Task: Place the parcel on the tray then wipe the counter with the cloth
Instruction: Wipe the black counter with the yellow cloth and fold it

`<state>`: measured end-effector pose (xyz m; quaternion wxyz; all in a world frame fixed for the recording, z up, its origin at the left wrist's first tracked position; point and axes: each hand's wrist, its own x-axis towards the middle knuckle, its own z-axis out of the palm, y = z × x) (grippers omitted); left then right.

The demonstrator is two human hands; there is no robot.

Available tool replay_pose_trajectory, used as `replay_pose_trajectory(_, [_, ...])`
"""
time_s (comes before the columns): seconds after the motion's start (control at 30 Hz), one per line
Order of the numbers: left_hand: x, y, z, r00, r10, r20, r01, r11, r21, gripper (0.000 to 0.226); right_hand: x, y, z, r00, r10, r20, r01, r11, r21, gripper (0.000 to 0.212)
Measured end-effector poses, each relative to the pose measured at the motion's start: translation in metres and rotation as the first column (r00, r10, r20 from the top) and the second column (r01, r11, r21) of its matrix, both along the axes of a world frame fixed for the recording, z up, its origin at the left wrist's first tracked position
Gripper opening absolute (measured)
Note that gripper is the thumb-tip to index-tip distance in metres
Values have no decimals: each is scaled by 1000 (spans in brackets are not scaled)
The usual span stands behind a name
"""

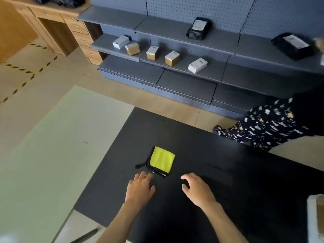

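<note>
Your tabletop [201, 199] is a flat, matte black slab that runs out from you toward the grey shelves [184, 65]. Beyond its left edge lie a pale green mat [52, 146] and beige floor [52, 74] marked with black-and-yellow tape. The shelves are metal with pegboard backs; small cardboard boxes [172, 58] with white labels stand in a row on one, and black plastic parcels [198, 28] with white labels sit higher up. A wooden desk [57, 20] with drawers stands at far left.

The cloth [162, 161] lies folded on the tabletop, a soft square, yellow-green with dark edging.

Your left hand [140, 187] hovers just short of the cloth's near edge, fingers loosely bent, holding nothing. Your right hand [197, 188] is beside it, apart from the cloth, fingers curved, also holding nothing. At right, another person's patterned sleeve [266, 127] crosses the tabletop.
</note>
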<state>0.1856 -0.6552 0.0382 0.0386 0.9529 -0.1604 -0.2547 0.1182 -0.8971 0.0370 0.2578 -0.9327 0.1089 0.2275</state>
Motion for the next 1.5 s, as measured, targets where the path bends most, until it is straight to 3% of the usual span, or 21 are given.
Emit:
replay_pose_trajectory(0.27, [38, 29, -37, 1000, 15, -25, -17, 998, -57, 48, 116, 67, -32, 997, 51, 59, -46, 996, -72, 43])
replay_pose_trajectory(0.47, [34, 35, -60, 994, 103, 35, -94, 974, -209, 30, 136, 108, -63, 996, 77, -50, -86, 978, -188, 71])
replay_pose_trajectory(0.7, [5, 28, -68, 986, 154, 59, -133, 952, -276, 25, 128, 84, -82, 986, 127, 110, -93, 958, -271, 36])
replay_pose_trajectory(0.87, [-12, 16, -66, 991, 110, 74, -82, 945, -316, 24, 89, 50, -82, 995, 22, 93, 3, 965, -263, 31])
replay_pose_trajectory(1.17, [-42, -32, -55, 994, 14, 108, 17, 959, -283, 24, -54, 2, -72, 992, -125, 33, 129, 958, -256, 30])
replay_pose_trajectory(1.37, [-87, -72, -45, 1000, -6, -22, 2, 981, -193, 33, -136, 9, -69, 980, -193, -38, 182, 962, -205, 33])
replay_pose_trajectory(1.5, [-106, -83, -45, 1000, -12, 0, 12, 994, -107, 34, -176, 18, -70, 973, -231, -3, 228, 962, -153, 34])
